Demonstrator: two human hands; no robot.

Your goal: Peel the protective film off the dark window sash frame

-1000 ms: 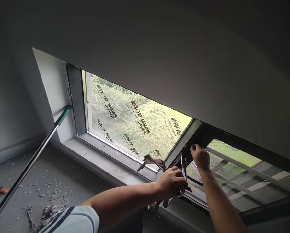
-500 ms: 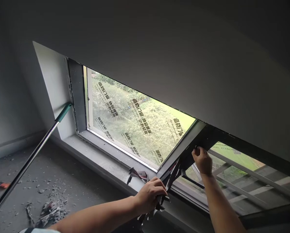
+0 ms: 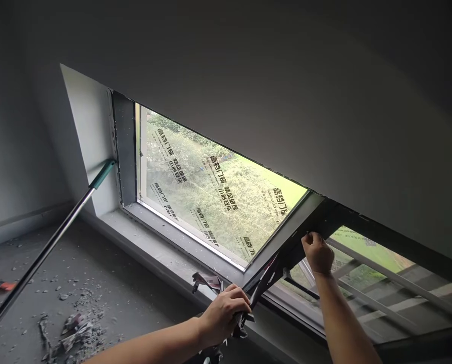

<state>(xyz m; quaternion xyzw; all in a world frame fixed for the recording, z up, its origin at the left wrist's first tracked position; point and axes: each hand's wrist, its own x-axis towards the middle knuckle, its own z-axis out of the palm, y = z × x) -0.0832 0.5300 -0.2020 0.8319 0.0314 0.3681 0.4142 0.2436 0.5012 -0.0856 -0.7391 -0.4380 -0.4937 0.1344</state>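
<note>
Film [image 3: 265, 275] is stretching between your hands: left hand [image 3: 223, 316] gripping the peeled strip, right hand [image 3: 318, 253] pinching the mullion [image 3: 286, 237] (tearing looks likely). You are risking torn remnants by pulling sideways.

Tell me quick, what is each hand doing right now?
Left hand: closed, holding a strip of peeled film pulled off the window frame.
Right hand: closed, fingers gripping the edge of the window frame.
</note>
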